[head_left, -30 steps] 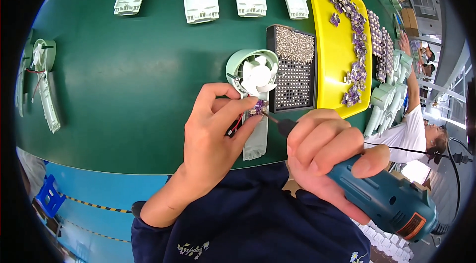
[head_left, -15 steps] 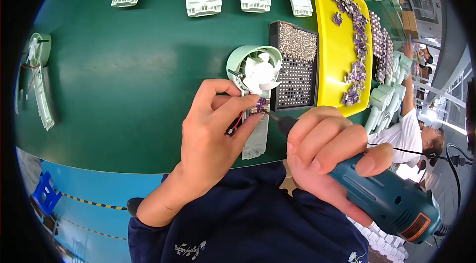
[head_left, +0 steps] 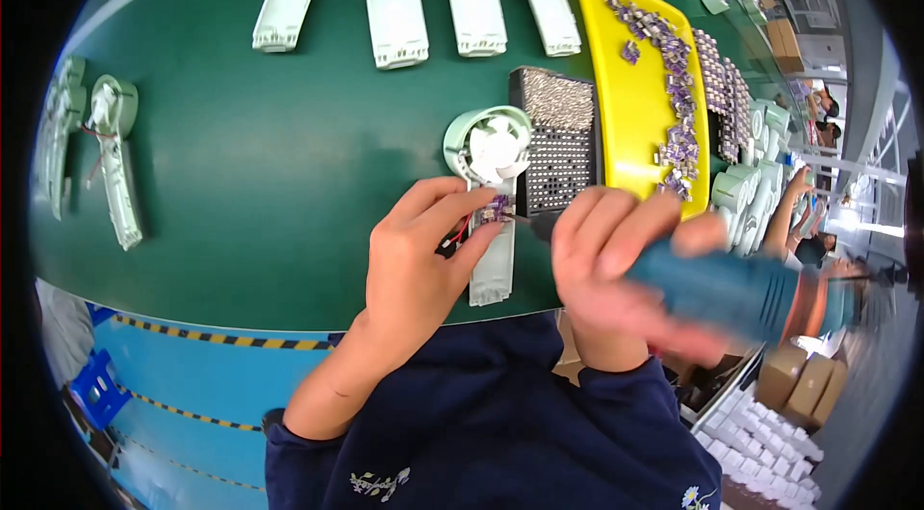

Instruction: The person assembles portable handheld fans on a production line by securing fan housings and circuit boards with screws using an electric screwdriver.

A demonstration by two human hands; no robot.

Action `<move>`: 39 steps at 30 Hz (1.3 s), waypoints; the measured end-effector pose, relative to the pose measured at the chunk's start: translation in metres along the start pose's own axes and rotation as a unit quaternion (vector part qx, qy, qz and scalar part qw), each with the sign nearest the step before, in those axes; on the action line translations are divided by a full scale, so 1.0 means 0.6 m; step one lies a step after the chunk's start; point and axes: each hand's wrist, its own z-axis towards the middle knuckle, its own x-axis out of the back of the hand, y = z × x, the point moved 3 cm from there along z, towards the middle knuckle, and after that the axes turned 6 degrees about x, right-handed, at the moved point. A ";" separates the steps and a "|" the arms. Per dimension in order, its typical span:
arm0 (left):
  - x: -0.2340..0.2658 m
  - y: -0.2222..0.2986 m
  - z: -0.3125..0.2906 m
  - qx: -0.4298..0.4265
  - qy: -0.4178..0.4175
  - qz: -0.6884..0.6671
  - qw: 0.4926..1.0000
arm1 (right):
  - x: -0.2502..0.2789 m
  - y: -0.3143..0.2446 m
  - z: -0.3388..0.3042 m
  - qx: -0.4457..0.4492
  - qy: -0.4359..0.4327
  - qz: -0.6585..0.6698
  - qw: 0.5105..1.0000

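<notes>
Head view: fan housing [head_left: 492,271] lies by the near edge of the surface [head_left: 260,192]. Left hand [head_left: 414,245] pinches the purple circuit board [head_left: 497,210] on it; right hand [head_left: 616,269], blurred, grips electric screwdriver [head_left: 717,293], bit at board. Judged risk: slanted bit could slip, scratching board.

We look through one wide fisheye, the left of a pair worn on the head, facing steeply down over the table [head_left: 241,173]. It sits close above the left hand [head_left: 414,255] and right hand [head_left: 611,293], which take the middle. Below them we see the wearer's shirt [head_left: 500,414], with floor [head_left: 192,370] at lower left. Toward the dark round rim, straight edges bow.
</notes>
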 end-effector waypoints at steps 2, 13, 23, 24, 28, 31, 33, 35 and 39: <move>0.008 0.001 -0.007 -0.003 0.005 -0.009 1.000 | 0.027 -0.005 0.002 -0.014 0.210 0.173 0.962; -0.001 0.047 -0.048 -0.068 -0.014 -0.034 0.997 | 0.039 -0.031 -0.135 -0.478 0.225 -0.035 0.849; 0.029 0.061 -0.049 -0.155 -0.027 0.023 0.987 | 0.026 -0.017 -0.135 -0.453 0.141 -0.009 0.880; 0.033 0.062 -0.048 -0.158 -0.024 0.030 0.987 | 0.023 -0.016 -0.134 -0.481 0.183 0.051 0.856; 0.052 0.065 -0.039 -0.131 -0.037 0.052 0.989 | 0.009 0.001 -0.135 -0.490 0.202 0.050 0.847; 0.075 0.067 -0.032 -0.118 -0.022 0.074 0.990 | -0.016 0.017 -0.111 -0.500 0.193 0.083 0.840; 0.097 0.070 -0.029 -0.121 0.012 0.104 0.987 | -0.043 0.029 -0.095 -0.535 0.183 0.125 0.815; 0.115 0.073 -0.020 -0.109 0.004 0.108 0.988 | -0.050 0.036 -0.102 -0.496 0.174 0.094 0.845; 0.216 0.066 0.054 -0.104 0.084 0.149 0.980 | -0.024 0.018 -0.112 -0.426 0.199 0.100 0.877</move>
